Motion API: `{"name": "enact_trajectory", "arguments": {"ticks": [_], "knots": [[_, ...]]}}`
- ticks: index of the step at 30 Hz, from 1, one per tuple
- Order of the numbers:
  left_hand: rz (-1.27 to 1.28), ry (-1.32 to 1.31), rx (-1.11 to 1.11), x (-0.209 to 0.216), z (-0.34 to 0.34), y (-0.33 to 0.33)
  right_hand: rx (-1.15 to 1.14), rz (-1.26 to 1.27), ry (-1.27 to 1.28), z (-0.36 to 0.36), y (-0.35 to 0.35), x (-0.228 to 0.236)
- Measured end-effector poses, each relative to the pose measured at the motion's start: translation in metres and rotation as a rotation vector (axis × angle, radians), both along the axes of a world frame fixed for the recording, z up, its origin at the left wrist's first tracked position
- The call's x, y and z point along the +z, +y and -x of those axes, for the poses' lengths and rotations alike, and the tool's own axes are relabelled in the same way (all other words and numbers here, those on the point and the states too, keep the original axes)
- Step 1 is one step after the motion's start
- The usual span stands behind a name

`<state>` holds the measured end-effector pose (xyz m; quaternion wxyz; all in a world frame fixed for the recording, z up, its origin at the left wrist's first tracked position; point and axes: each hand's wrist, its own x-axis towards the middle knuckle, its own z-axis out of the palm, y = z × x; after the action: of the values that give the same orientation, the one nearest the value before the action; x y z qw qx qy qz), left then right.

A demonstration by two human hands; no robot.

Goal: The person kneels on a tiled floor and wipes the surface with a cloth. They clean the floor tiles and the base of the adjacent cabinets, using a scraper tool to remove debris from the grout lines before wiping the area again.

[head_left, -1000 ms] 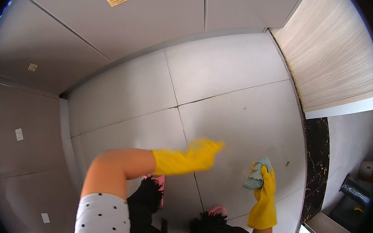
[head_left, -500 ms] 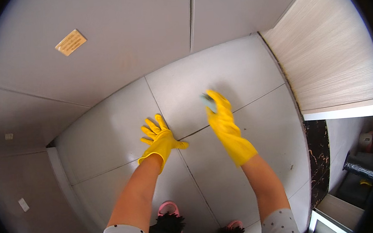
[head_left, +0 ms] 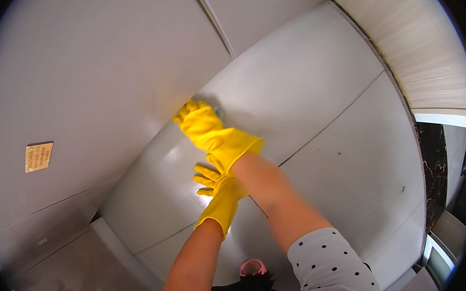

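Both my hands wear yellow rubber gloves. My right hand [head_left: 201, 123] is closed round a small pale blue-green sponge [head_left: 218, 113] and presses it to the grey tiled floor [head_left: 304, 74], close to the foot of the grey cabinet front [head_left: 101, 74]. Only a sliver of the sponge shows beside the glove, so its exact kind is hard to make out. My left hand [head_left: 217, 185] lies flat on the floor with its fingers spread, holding nothing. The right forearm crosses over towards the left, and its glove cuff partly covers the left hand.
A wood-grain panel [head_left: 433, 42] rises at the right, above a dark marbled strip [head_left: 433, 168]. Brown panels [head_left: 62, 274] stand at the lower left. A pink slipper [head_left: 252, 267] is at the bottom. A yellowish label [head_left: 39, 157] sticks to the cabinet.
My right hand has swept the sponge left across the floor to the cabinet's foot. The left hand stays spread on the floor. The view has turned and shifted.
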<state>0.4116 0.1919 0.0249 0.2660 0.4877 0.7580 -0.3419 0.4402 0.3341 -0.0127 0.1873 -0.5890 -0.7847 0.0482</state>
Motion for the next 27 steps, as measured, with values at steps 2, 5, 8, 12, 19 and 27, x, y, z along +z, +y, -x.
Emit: {"name": "enact_trajectory", "arguments": {"ticks": [2, 5, 8, 12, 19, 27], "knots": [[0.105, 0.019, -0.058, 0.021, -0.017, 0.009, -0.046, -0.021, 0.076, -0.043, 0.005, -0.008], [0.165, 0.020, -0.065, 0.044, -0.034, 0.017, -0.266, -0.154, 0.092, -0.106, 0.015, -0.031], [0.160, 0.012, -0.042, 0.041, -0.032, 0.017, -0.623, -0.118, 0.455, -0.148, 0.010, -0.025], [0.171, 0.048, -0.058, 0.041, -0.031, 0.015, -0.948, 0.522, 1.733, -0.107, -0.037, 0.035], [0.016, -0.011, -0.082, -0.002, -0.001, 0.000, -0.373, 0.515, 2.694, 0.037, -0.051, 0.086], [0.028, 0.048, -0.108, 0.006, -0.013, 0.008, -0.830, 0.177, 2.083, -0.010, -0.002, 0.059]]}}
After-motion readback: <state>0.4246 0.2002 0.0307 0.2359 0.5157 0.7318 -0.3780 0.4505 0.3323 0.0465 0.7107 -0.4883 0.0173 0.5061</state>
